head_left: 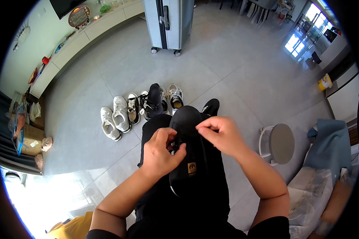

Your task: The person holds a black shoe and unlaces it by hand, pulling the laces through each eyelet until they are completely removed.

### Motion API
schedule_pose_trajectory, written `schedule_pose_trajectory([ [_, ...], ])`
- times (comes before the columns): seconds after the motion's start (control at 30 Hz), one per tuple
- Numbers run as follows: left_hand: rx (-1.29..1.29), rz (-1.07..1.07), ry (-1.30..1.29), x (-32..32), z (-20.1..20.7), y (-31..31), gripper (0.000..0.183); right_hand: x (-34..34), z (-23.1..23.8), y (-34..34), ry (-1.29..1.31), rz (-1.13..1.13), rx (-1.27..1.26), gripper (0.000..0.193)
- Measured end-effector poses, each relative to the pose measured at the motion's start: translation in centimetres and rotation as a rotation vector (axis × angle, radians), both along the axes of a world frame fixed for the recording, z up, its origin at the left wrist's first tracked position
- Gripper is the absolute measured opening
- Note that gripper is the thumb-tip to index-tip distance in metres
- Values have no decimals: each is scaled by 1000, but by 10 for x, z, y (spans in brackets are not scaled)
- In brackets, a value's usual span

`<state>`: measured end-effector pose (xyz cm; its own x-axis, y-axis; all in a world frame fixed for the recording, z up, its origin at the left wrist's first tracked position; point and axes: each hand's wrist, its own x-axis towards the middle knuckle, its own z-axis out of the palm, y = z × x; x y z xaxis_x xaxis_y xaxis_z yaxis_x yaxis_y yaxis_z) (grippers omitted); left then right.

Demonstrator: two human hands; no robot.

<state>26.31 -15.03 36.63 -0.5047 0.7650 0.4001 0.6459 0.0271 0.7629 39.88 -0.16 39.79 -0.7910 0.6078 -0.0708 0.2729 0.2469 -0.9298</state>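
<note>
On my lap, against black trousers, lies a black shoe (187, 153) with a small tan label; its rounded end points away from me. My left hand (159, 153) is at its left side, fingers curled and thumb bent toward them over the dark laced part. Across from it, my right hand (219, 135) pinches thumb and forefinger together just beside the rounded end. Whatever lies in either grip is too dark and small to make out. Beyond my knees a row of shoes stands on the floor: white sneakers (120, 113), black-and-white canvas shoes (133, 107) and pale sneakers (175, 96).
A silver suitcase (163, 28) stands on the tiled floor ahead. To the right are a round grey-topped stool (282, 143) and a seat with a blue-grey cloth (329, 145). A low cabinet (81, 40) runs along the left wall, with a cardboard box (32, 139) nearer me.
</note>
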Motion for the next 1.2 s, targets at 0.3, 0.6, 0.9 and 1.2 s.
schedule_pose_trajectory([
  [0.3,-6,94,122,-20,-19,-5,16,15,-14,-13,-144,-1,273,24],
  [0.6,63,114,389,-7,13,6,13,2,-47,-20,-22,-67,610,15],
  [0.9,-101,-50,464,22,9,10,21,-6,-48,-1,-84,-48,-536,13],
  [1.2,-113,-28,517,25,-3,6,16,-5,-56,1,36,-74,-1019,11],
])
